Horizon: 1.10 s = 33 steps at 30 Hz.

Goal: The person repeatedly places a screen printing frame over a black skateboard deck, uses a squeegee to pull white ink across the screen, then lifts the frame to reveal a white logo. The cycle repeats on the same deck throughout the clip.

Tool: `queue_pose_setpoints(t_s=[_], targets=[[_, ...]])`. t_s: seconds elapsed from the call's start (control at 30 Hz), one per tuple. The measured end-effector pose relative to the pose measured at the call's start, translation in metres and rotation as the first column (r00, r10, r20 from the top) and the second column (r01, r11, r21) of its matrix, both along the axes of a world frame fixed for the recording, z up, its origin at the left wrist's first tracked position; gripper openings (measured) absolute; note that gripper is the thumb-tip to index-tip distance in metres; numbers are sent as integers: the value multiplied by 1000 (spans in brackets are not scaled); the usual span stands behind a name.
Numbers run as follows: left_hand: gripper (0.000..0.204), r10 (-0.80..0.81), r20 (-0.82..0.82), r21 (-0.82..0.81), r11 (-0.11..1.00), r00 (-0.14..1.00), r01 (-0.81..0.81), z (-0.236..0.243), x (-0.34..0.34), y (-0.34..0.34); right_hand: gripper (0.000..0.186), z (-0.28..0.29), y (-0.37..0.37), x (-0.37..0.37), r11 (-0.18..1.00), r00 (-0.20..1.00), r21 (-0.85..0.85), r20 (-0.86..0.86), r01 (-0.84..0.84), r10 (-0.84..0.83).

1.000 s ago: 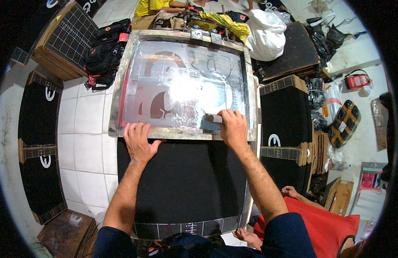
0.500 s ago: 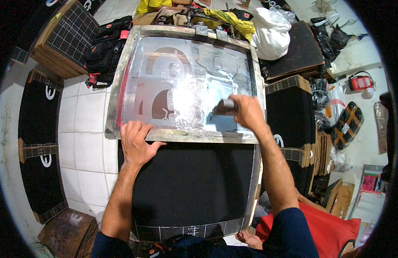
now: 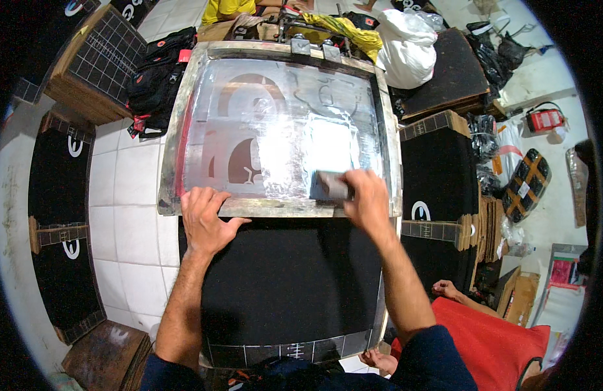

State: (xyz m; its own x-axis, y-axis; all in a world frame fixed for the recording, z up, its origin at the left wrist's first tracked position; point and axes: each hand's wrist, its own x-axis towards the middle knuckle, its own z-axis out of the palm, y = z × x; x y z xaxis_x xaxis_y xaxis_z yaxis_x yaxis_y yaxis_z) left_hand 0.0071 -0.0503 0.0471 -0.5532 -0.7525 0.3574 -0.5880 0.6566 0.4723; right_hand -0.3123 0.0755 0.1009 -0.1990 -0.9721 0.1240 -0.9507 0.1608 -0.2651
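A silkscreen with a wooden frame (image 3: 275, 209) lies over the far part of a black fabric panel (image 3: 288, 280). Its translucent mesh (image 3: 200, 140) carries large curved shapes on the left and reflects bright light in the middle. My left hand (image 3: 209, 218) grips the near left of the frame, fingers over the wood and thumb spread along its front edge. In my right hand (image 3: 368, 203) is a small grey squeegee (image 3: 334, 185), somewhat blurred, held against the mesh near the frame's front right. My fingers partly cover the squeegee.
Two metal clamps (image 3: 301, 46) sit at the frame's far edge. Stacked boards with black panels (image 3: 435, 169) stand at the right, with more panels (image 3: 61, 169) at the left. Black bags (image 3: 159, 85) lie at the far left. A person in red (image 3: 490, 339) is close at my right.
My right hand has drawn the squeegee toward me, down to near the frame's front edge. My left hand stays in place. The person in red has moved a hand into view.
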Motion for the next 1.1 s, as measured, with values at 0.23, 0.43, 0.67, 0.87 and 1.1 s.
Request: queue_pose_setpoints(t_s=[0.23, 0.43, 0.67, 0.87, 1.1], targets=[[61, -13, 49, -70, 997, 999, 16, 64, -3, -2, 42, 41, 30, 29, 979, 996, -201, -78, 20, -36], [73, 98, -40, -466, 879, 994, -105, 191, -20, -51, 54, 162, -62, -30, 718, 944, -680, -315, -151, -100], [82, 512, -93, 6, 858, 854, -514, -7, 177, 30, 73, 264, -121, -72, 843, 935, -537, -313, -28, -168], [44, 534, 357, 697, 395, 767, -599, -219, 360, 258, 81, 314, -168, -127, 870, 930, -493, -310, 19, -196], [35, 744, 270, 738, 247, 611, -628, -238, 346, 347, 80, 320, -180, -141, 918, 969, -381, -168, 105, -181]])
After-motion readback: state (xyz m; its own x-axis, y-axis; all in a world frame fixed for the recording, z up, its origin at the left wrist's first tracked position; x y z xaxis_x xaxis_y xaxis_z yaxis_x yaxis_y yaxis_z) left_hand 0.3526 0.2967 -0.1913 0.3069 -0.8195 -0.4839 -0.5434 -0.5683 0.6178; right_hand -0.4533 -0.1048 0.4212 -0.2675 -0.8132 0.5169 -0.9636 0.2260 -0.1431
